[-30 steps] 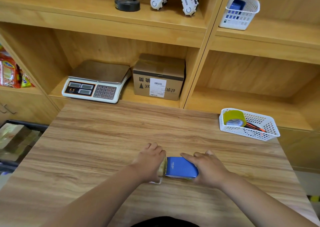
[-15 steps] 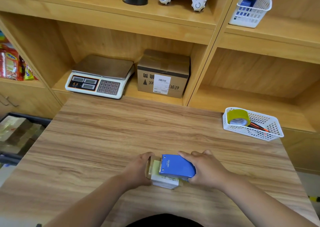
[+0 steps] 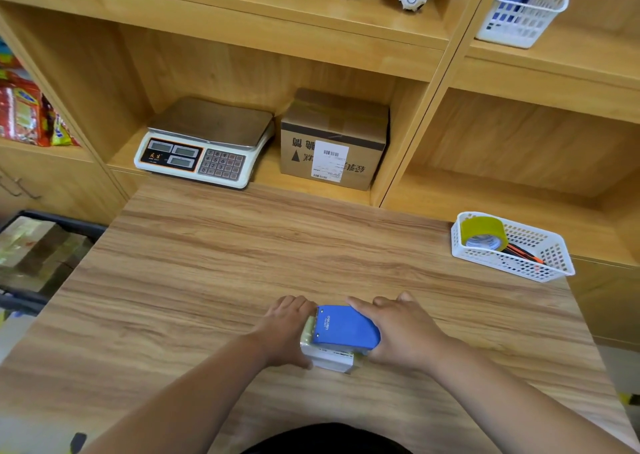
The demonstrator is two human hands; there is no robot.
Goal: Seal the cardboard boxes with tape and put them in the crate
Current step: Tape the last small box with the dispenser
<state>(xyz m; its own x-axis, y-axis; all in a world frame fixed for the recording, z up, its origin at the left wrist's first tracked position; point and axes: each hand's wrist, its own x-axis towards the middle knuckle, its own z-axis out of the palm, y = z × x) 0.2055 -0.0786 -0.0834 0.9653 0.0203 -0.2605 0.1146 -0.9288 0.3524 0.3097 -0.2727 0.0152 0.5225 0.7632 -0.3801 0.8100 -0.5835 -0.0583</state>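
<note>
Taping time, near edge of the wood-grain worktop point(image 3: 207, 280)
blue plastic tape dispenser point(image 3: 344, 330) clutched in right grip point(image 3: 403, 334) — left grip point(image 3: 285, 330) clasps the small white cardboard box point(image 3: 330, 359) underneath

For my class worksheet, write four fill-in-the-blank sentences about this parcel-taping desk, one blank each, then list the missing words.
1. The right hand grips a ____ tape dispenser resting on the small box.
2. The left hand holds that box on the ____ table.
3. The roll of tape lies in a ____ plastic basket.
4. On the shelf, the weighing scale stands beside a cardboard box bearing a white ____.

Missing words: blue; wooden; white; label.
</note>
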